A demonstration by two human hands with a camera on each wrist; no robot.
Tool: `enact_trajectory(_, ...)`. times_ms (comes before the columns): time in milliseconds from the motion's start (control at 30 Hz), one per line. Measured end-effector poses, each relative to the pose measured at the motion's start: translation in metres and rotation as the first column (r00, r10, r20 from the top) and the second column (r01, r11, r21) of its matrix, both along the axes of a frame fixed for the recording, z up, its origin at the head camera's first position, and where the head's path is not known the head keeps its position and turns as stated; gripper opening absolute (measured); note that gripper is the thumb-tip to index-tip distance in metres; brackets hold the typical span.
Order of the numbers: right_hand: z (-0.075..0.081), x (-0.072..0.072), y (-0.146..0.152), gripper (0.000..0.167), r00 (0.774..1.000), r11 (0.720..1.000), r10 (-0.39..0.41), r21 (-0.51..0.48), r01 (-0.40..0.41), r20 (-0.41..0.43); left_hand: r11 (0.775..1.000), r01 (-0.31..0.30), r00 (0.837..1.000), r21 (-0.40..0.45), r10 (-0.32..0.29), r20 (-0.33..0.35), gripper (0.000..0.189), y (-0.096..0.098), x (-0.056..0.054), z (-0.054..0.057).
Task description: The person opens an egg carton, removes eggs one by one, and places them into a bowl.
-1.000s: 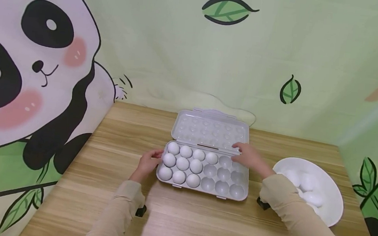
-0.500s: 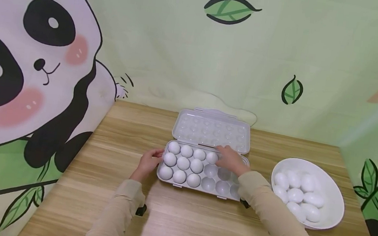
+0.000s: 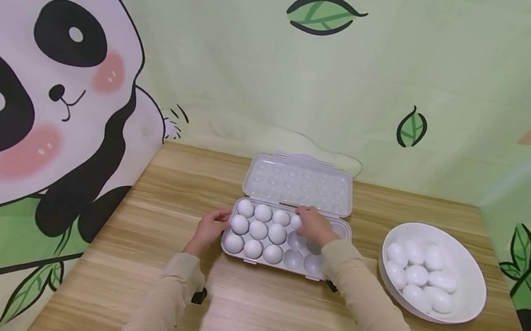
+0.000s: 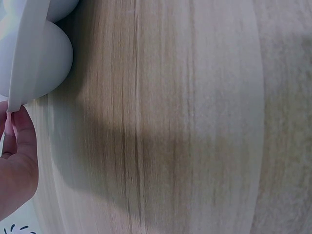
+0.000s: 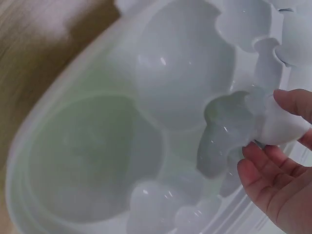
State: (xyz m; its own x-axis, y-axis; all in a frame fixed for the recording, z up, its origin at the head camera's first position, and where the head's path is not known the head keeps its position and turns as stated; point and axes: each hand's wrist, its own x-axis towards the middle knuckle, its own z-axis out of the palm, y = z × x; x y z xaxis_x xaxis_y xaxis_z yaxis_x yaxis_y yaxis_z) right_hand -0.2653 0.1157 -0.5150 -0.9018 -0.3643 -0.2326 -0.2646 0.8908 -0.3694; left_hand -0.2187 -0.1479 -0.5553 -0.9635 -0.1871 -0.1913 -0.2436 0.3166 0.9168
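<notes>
A plastic egg box (image 3: 284,264) lies with its lid (image 3: 299,182) folded back. White eggs (image 3: 258,230) fill the three left columns, and one more egg (image 3: 296,221) sits in the back row of the fourth column. My right hand (image 3: 315,225) is at that last egg; in the right wrist view thumb and fingers stand around the egg (image 5: 282,124) and pinch it, low in its cup. At the box's left end is my left hand (image 3: 210,230). The left wrist view has the left hand (image 4: 19,161) pinching the box's rim between thumb and fingers.
A white bowl (image 3: 469,278) with several white eggs (image 3: 416,276) stands to the right of the box, on the wooden table (image 3: 250,315). Behind the table hangs a green printed cloth (image 3: 237,65) with a panda and leaves. Unfilled cups (image 3: 293,259) show at the box's right.
My right hand has moved left from the box's back right corner to the egg in the fourth column. Its sleeve no longer covers the bowl's eggs. The left hand stays at the rim.
</notes>
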Motion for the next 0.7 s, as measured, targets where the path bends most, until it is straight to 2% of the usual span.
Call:
enact_trajectory(200, -0.009, 0.0, 0.0, 0.05, 0.999, 1.0, -0.019, 0.016, 0.02, -0.039, 1.0, -0.004, 1.0, 0.002, 0.004, 0.003, 0.034, 0.001, 0.001, -0.001)
enact_trajectory(433, -0.009, 0.001, 0.001, 0.044, 0.997, 0.999, -0.015, 0.031, 0.018, -0.072, 1.0, -0.003, 1.0, 0.0, 0.003, 0.007, 0.034, 0.002, 0.0, -0.002)
enact_trajectory(600, -0.001, 0.0, 0.003, 0.05, 0.994, 1.0, -0.029, -0.009, 0.028, -0.102, 1.0, -0.004, 1.0, 0.006, 0.004, -0.001, 0.034, 0.001, 0.0, -0.001)
enact_trajectory(700, 0.01, -0.001, 0.006, 0.047, 0.992, 0.998, -0.028, -0.053, 0.021, -0.124, 1.0, -0.004, 1.0, 0.009, 0.004, -0.01, 0.035, 0.001, 0.0, 0.0)
